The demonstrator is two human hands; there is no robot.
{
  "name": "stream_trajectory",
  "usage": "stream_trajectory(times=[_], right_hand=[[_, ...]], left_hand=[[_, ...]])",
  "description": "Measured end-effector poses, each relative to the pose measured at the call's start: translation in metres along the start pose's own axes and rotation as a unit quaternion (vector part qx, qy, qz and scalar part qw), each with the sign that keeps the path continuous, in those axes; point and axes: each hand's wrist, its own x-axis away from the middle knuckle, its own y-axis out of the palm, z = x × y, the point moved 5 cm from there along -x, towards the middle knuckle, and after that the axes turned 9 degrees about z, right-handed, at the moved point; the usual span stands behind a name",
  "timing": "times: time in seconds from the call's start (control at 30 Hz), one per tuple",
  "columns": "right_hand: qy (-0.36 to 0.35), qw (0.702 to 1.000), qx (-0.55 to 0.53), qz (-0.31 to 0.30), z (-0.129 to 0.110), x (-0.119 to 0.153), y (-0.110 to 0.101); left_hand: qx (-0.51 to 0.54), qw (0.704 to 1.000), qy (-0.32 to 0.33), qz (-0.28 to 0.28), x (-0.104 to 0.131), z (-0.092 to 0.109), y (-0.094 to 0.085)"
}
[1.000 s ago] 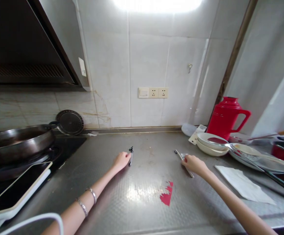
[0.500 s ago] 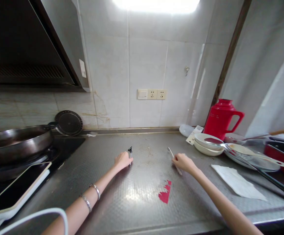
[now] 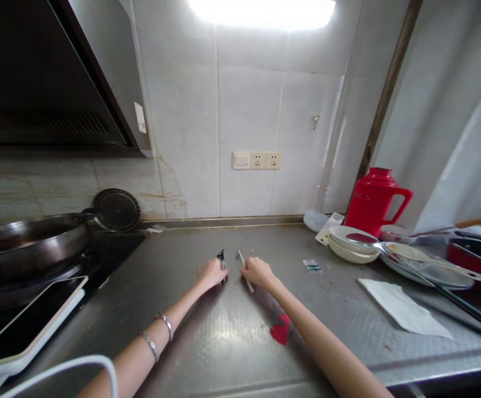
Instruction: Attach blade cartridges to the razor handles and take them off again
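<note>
My left hand [image 3: 212, 272] is closed round a slim black and silver tool [image 3: 222, 257], which has a short black crosswise head and looks like a razor. It points away from me, just above or on the steel counter [image 3: 199, 354]. To its right, my right hand [image 3: 257, 271] grips a thin white stick-like tool [image 3: 249, 286] with a small dark piece at its upper end. A narrow gap separates the two tools. Fingers hide most of both handles. A ragged red scrap [image 3: 280, 330] lies nearer me, partly covered by my right forearm.
A small clear packet with dark green strips [image 3: 312, 266] lies right of my hands. Farther right are white bowls [image 3: 354, 254], a red thermos [image 3: 373, 202], a paper napkin [image 3: 403, 309] and a plate [image 3: 434, 279]. At left are a pan [image 3: 33, 246] and a tablet [image 3: 33, 320].
My right hand has moved left with the white tool, close to my left hand. The clear packet now shows where the right hand was. My left hand has barely moved.
</note>
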Motion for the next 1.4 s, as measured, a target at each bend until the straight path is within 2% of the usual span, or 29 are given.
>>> stream_trajectory(times=[0.13, 0.3, 0.43, 0.53, 0.67, 0.77, 0.87, 0.93, 1.0, 1.07, 1.13, 1.4], right_hand=[[0.001, 1.0, -0.008, -0.002, -0.011, -0.006, 0.006], [0.006, 1.0, -0.004, 0.008, -0.012, -0.011, 0.01], [0.006, 1.0, -0.012, 0.003, -0.009, -0.011, 0.01], [0.0, 0.999, -0.036, 0.016, 0.002, -0.01, 0.003], [-0.033, 0.99, -0.123, 0.055, 0.047, -0.006, -0.022], [-0.048, 0.974, -0.205, 0.079, 0.106, -0.002, -0.046], [-0.001, 0.972, -0.215, 0.091, 0.178, 0.006, -0.063], [0.02, 0.975, -0.211, 0.069, 0.218, 0.014, -0.067], [0.028, 0.976, -0.213, 0.033, 0.245, 0.022, -0.066], [0.032, 0.976, -0.217, -0.004, 0.261, 0.027, -0.062], [0.03, 0.976, -0.216, -0.025, 0.266, 0.03, -0.058], [-0.017, 0.974, -0.221, -0.048, 0.259, 0.019, -0.049]], left_hand=[[0.007, 1.0, 0.008, 0.002, 0.0, -0.002, 0.002], [0.011, 1.0, 0.011, 0.004, -0.001, -0.005, 0.004], [0.021, 0.999, 0.015, 0.02, -0.003, -0.006, 0.002], [0.035, 0.999, 0.009, 0.035, -0.004, -0.008, -0.002], [0.052, 0.997, 0.004, 0.055, -0.007, -0.015, -0.011], [0.041, 0.996, 0.007, 0.08, -0.009, -0.025, -0.02], [0.028, 0.995, 0.009, 0.097, -0.013, -0.036, -0.03], [0.035, 0.994, 0.014, 0.1, -0.016, -0.041, -0.035], [0.04, 0.994, 0.017, 0.102, -0.019, -0.045, -0.04], [0.032, 0.994, 0.01, 0.106, -0.022, -0.048, -0.043], [0.021, 0.994, 0.004, 0.111, -0.024, -0.05, -0.045], [0.022, 0.994, 0.01, 0.106, -0.022, -0.045, -0.046]])
